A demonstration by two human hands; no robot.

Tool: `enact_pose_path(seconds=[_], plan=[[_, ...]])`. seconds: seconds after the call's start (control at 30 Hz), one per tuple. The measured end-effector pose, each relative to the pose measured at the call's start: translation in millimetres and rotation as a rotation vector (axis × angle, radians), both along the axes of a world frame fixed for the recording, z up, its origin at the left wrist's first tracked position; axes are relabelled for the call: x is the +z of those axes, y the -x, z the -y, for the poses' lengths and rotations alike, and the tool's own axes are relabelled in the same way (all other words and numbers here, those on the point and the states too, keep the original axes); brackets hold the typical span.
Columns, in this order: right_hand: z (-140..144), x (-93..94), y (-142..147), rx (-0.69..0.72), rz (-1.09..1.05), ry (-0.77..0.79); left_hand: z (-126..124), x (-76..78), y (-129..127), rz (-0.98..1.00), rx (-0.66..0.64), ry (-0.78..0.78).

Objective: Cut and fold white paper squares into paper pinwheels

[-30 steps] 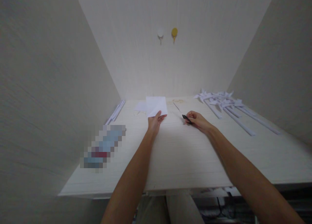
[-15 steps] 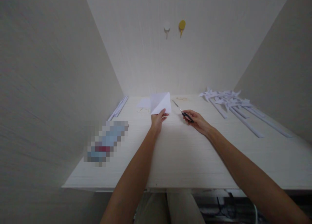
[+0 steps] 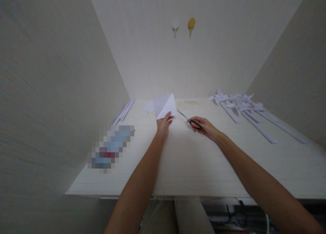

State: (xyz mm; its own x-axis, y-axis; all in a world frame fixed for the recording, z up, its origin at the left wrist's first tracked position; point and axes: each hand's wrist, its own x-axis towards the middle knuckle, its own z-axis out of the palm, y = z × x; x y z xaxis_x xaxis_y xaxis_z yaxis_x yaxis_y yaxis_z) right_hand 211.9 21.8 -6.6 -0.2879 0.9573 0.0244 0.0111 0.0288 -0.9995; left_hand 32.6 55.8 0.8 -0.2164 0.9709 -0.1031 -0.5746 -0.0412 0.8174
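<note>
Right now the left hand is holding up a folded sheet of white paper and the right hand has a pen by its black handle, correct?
Not quite. In the head view the right hand holds scissors, not a pen. The left hand does hold the folded white paper.

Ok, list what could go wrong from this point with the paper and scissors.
The left hand pinches the folded paper only at its lower corner, so the sheet may flop or twist as the blades meet it. The scissors in the right hand point toward those left fingers, which could get nicked. Loose white sheets behind might catch in the cut.
</note>
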Motion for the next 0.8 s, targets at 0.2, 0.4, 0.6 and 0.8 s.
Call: enact_pose_path(seconds=[0.2, 0.4, 0.6, 0.8], plan=[[-0.7, -2.0, -0.9, 0.04, 0.035, -0.033, -0.2, 0.2, -0.8, 0.083, -0.009, -0.029], [-0.5, -0.1, 0.0, 0.048, 0.042, -0.031, 0.0, 2.5, -1.4, 0.136, -0.015, -0.002], [0.5, 1.6, 0.2, 0.064, 0.05, -0.026, -0.8, 3.5, -0.9, 0.178, 0.015, -0.006], [0.7, 1.9, 1.3, 0.077, 0.06, -0.034, 2.5, 3.2, -3.9, 0.083, -0.052, 0.011]])
